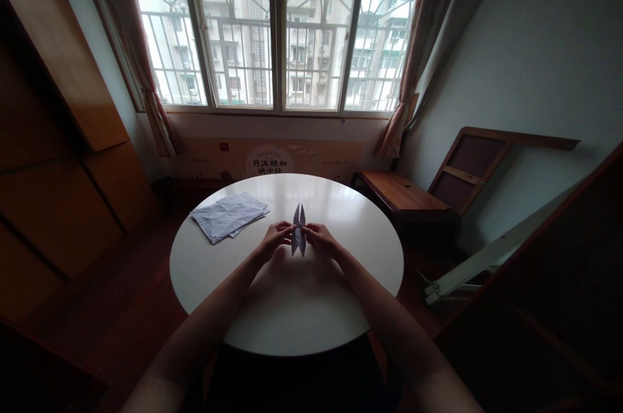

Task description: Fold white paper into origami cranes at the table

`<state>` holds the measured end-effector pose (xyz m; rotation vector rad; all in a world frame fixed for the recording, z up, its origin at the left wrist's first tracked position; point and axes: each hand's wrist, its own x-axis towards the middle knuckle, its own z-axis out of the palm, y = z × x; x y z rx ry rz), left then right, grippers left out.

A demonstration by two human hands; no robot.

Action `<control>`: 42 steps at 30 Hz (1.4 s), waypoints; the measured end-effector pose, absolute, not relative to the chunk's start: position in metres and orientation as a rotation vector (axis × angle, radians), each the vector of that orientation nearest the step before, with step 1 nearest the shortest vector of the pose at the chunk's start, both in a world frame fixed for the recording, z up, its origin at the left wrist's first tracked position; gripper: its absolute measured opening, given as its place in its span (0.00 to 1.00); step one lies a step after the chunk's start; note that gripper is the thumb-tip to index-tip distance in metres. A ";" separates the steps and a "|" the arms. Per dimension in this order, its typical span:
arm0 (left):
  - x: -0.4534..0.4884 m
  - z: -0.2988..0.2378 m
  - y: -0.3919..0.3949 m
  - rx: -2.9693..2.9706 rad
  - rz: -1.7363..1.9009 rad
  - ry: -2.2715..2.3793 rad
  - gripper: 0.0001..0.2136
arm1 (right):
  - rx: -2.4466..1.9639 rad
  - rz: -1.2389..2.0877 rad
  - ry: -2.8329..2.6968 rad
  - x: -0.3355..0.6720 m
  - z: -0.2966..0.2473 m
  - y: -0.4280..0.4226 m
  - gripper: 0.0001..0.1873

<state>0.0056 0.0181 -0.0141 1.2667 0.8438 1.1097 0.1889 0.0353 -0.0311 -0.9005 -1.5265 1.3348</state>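
A small folded paper shape [298, 231], pale with two narrow points sticking up, is held upright above the middle of a round white table [287, 296]. My left hand [276, 237] pinches its left side with closed fingers. My right hand [318, 237] pinches its right side the same way. Both forearms reach in from the near edge of the table. A loose stack of creased pale paper sheets [228, 215] lies flat on the table's far left, apart from my hands.
A barred window [277, 30] with curtains fills the far wall. A wooden bench [402, 192] and a leaning wooden frame [474, 166] stand at the right. A white rail [491, 254] lies slanted on the floor. Wooden cabinets [58, 160] line the left.
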 end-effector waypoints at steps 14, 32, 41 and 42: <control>0.006 -0.016 0.017 1.217 1.051 0.632 0.17 | -0.885 1.245 -1.594 0.188 -0.027 0.032 0.25; 0.004 -0.017 0.022 1.157 1.116 0.759 0.20 | -0.835 1.102 -1.755 0.186 -0.014 0.021 0.21; 0.004 -0.012 0.017 1.167 1.067 0.757 0.20 | -0.903 1.084 -1.734 0.185 -0.010 0.019 0.23; 0.004 -0.012 0.017 1.175 1.061 0.752 0.20 | -0.900 1.089 -1.734 0.185 -0.010 0.019 0.23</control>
